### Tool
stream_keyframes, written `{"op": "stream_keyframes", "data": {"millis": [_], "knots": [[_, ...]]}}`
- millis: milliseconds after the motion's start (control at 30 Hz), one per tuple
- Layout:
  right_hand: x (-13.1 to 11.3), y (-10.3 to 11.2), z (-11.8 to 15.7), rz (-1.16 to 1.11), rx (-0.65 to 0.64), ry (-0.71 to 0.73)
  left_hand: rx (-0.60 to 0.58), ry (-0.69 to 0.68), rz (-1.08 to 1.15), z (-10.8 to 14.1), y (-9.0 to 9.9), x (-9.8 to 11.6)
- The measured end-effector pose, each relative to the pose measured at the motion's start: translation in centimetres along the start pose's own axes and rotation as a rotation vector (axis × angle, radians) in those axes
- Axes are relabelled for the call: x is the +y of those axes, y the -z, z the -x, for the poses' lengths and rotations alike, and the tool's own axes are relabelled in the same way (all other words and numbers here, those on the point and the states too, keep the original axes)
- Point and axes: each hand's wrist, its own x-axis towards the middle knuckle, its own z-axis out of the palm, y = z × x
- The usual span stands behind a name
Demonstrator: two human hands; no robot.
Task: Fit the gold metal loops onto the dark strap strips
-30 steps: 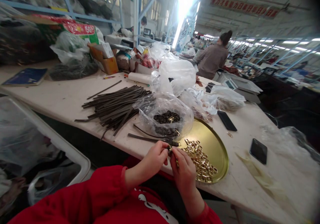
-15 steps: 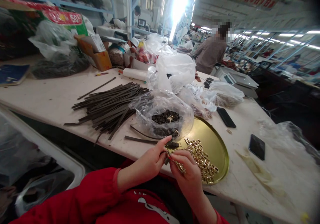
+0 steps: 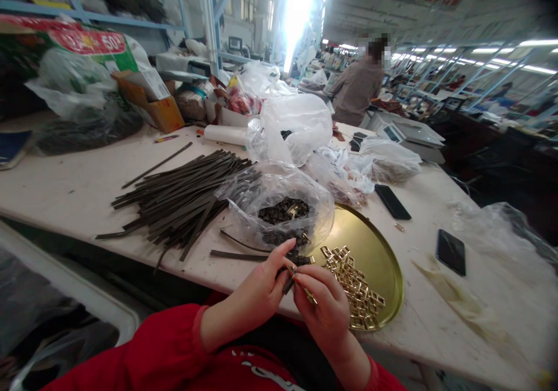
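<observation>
My left hand [image 3: 257, 289] and my right hand [image 3: 325, 304] meet at the table's front edge. Between the left fingers is a short dark strip [image 3: 288, 285]. My right fingers are closed round a small gold metal piece [image 3: 310, 296] that touches the strip. Just behind them, a long dark strip [image 3: 244, 255] with a gold buckle at its end lies on the table. Many gold buckles [image 3: 360, 295] are heaped on a round gold tray [image 3: 383, 251]. An open clear bag [image 3: 322, 205] holds dark pieces, with some gold among them. To its left spreads a pile of dark strips [image 3: 178, 196].
Two phones, one [image 3: 392, 201] beside the tray and one [image 3: 451, 251] farther right, lie on the table [image 3: 488, 298]. White plastic bags [image 3: 300, 124], a white roll [image 3: 224, 135] and an orange box [image 3: 161, 109] stand behind. A person [image 3: 357, 86] is in the background.
The view has shifted slightly, so most table items sit a little farther left. Both hands remain together at the strip, and the gold piece in my right hand is tilted a bit differently.
</observation>
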Motion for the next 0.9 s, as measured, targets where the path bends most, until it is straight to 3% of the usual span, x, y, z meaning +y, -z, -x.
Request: {"op": "stream_keyframes", "data": {"millis": [200, 333, 467, 567, 800, 900], "knots": [[0.1, 0.1, -0.5, -0.147, 0.1, -0.309, 0.002, 0.055, -0.084, -1.2, 0.1, 0.1], [-0.2, 0.4, -0.2, -0.32, 0.15, -0.537, -0.009, 0.025, -0.132, -0.3, 0.3, 1.2], [-0.7, 0.6, 0.2, -0.392, 0.111, -0.549, 0.017, -0.006, -0.182, 0.9, -0.2, 2.1], [-1.1, 0.9, 0.2, -0.503, 0.075, -0.591, -0.032, -0.012, -0.204, 1.5, -0.5, 2.4], [-1.2, 0.8, -0.1, -0.808, 0.081, -0.917, -0.027, -0.044, -0.264, 1.9, -0.3, 2.1], [-0.9, 0.2, 0.0, -0.893, 0.106, -0.958, -0.019, -0.015, -0.29, 1.5, 0.0, 1.5]]}}
